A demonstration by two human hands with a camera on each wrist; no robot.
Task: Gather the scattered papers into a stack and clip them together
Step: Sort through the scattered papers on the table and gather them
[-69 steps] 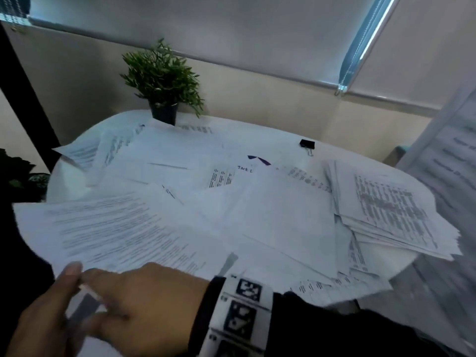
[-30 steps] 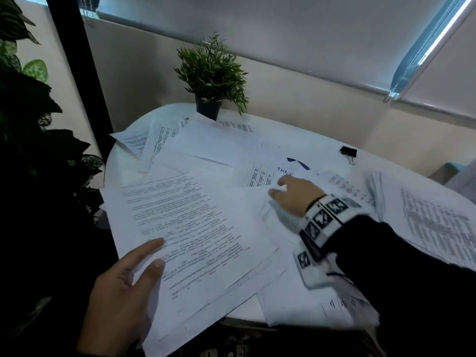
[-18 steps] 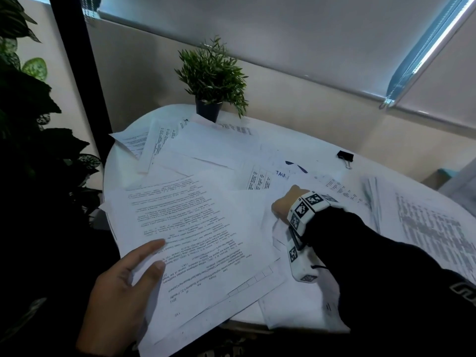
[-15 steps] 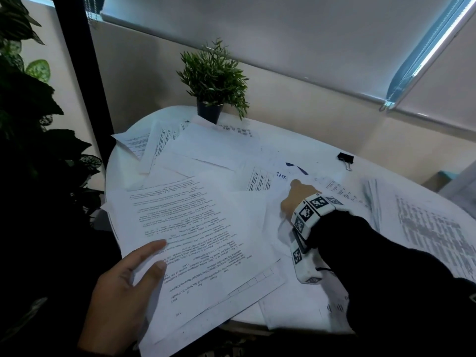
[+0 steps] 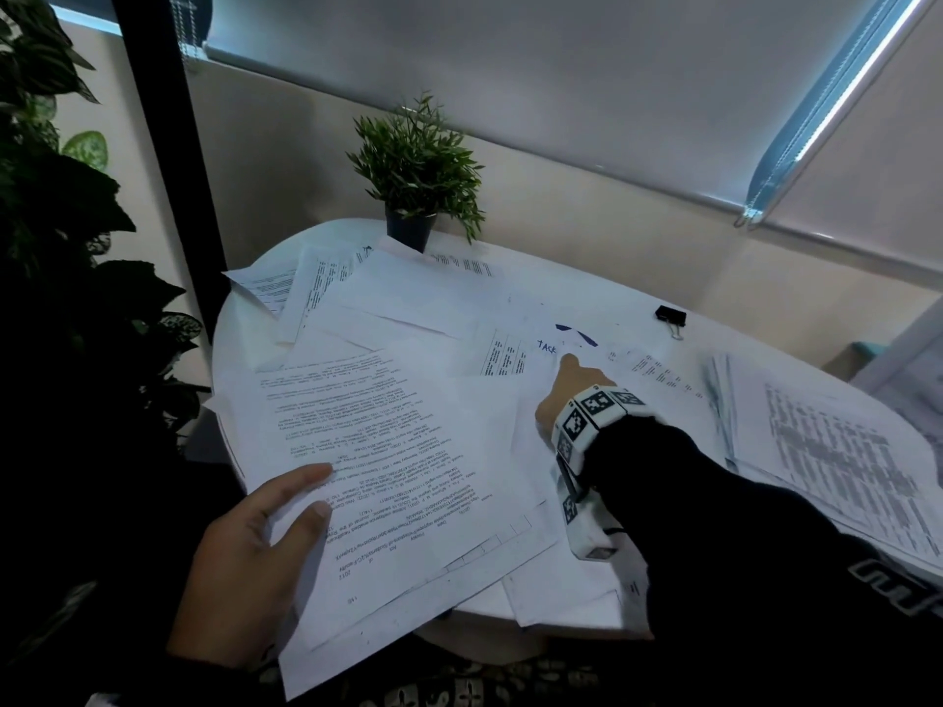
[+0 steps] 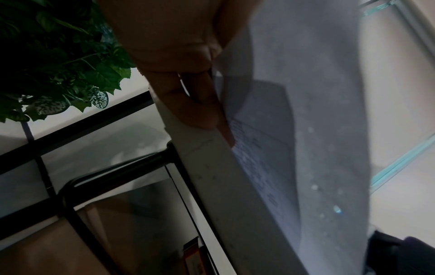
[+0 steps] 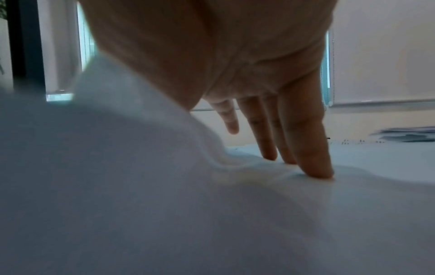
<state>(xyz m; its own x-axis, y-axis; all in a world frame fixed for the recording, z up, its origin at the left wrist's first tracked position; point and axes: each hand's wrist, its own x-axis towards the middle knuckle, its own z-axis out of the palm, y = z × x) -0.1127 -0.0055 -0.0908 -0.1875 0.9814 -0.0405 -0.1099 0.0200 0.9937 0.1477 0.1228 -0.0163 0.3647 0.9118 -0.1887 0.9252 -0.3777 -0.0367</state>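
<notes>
White printed papers lie scattered over a round white table (image 5: 587, 293). My left hand (image 5: 255, 563) grips a small stack of printed sheets (image 5: 388, 466) at its near corner, thumb on top; the fingers (image 6: 202, 104) pinch the stack's edge (image 6: 259, 167) from below. My right hand (image 5: 566, 385) reaches to the table's middle. Its straight fingers (image 7: 313, 148) press down on a loose sheet (image 7: 164, 186) that buckles beside them. A black binder clip (image 5: 670, 315) lies at the far edge, beyond the right hand. A thicker pile of sheets (image 5: 826, 451) sits at the right.
A small potted plant (image 5: 416, 186) stands at the table's far side, on the papers' edge. Large dark leafy plants (image 5: 56, 222) crowd the left. A black chair frame (image 6: 98, 176) shows below the table edge. A wall and roller blind close the back.
The head view swung left and my left hand took up the stack. My right hand reached to the middle, drew back a little, then pushed forward again over the loose sheet.
</notes>
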